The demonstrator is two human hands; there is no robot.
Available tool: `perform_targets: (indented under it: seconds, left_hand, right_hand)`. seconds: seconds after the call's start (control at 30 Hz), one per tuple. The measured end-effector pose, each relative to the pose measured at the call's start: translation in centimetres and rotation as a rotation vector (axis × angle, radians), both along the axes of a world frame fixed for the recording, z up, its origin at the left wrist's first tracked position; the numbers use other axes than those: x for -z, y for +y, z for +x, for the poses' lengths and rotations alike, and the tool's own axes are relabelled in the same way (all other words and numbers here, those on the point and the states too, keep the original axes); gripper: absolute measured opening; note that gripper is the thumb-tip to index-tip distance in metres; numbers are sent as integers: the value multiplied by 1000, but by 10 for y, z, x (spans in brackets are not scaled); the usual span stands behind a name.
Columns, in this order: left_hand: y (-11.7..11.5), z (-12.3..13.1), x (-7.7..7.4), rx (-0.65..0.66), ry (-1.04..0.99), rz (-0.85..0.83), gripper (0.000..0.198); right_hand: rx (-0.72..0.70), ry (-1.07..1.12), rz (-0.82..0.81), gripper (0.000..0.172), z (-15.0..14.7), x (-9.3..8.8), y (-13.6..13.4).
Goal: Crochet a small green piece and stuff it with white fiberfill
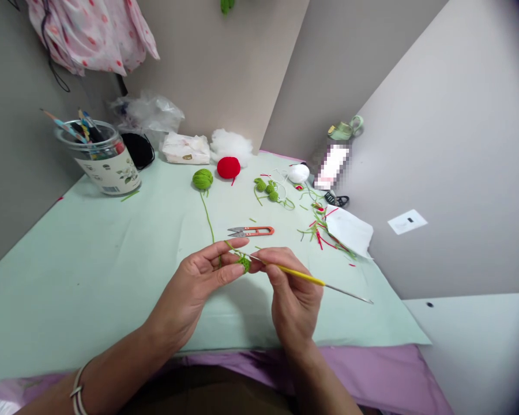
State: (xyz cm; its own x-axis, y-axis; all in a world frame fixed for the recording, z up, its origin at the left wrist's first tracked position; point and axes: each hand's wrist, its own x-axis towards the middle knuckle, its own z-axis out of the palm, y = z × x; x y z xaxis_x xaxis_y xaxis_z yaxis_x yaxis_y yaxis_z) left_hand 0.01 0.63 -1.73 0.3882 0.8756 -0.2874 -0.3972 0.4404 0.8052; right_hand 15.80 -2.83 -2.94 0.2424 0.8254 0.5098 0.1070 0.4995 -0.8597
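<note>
My left hand [202, 275] pinches a small green crochet piece [244, 264] between thumb and fingers, with green yarn running over the raised index finger. In my right hand [294, 291] is a crochet hook [300, 276] with a yellow grip and metal ends, its left tip at the green piece. The working strand leads back to a green yarn ball [203, 179] beyond my left hand. Just past my fingertips lies a pair of orange-handled thread snips [251, 231], blades pointing left.
A red yarn ball [229, 168], white stuffing [231, 143] and a tissue pack [185, 149] sit at the back. Several finished green pieces [272, 195] lie near a white yarn ball [299, 173]. Yarn scraps [320, 233] and white paper [350, 229] are at right, a pencil jar [108, 167] at left.
</note>
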Motion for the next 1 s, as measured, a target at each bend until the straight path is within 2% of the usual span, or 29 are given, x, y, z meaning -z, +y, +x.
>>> perform_targets:
  seconds: [0.33, 0.57, 0.83, 1.0]
  left_hand:
    - [-2, -2, 0, 7, 38, 30, 33]
    - [-1, 0, 1, 30, 20, -4, 33]
    - [-2, 1, 0, 29, -22, -11, 18]
    - [0, 1, 1, 19, -8, -2, 15]
  right_hand:
    - [17, -14, 19, 22, 0, -1, 0]
    - [86, -11, 37, 23, -2, -1, -2]
    - [-20, 188, -68, 21, 6, -1, -4]
    - [59, 111, -12, 21, 5, -3, -7]
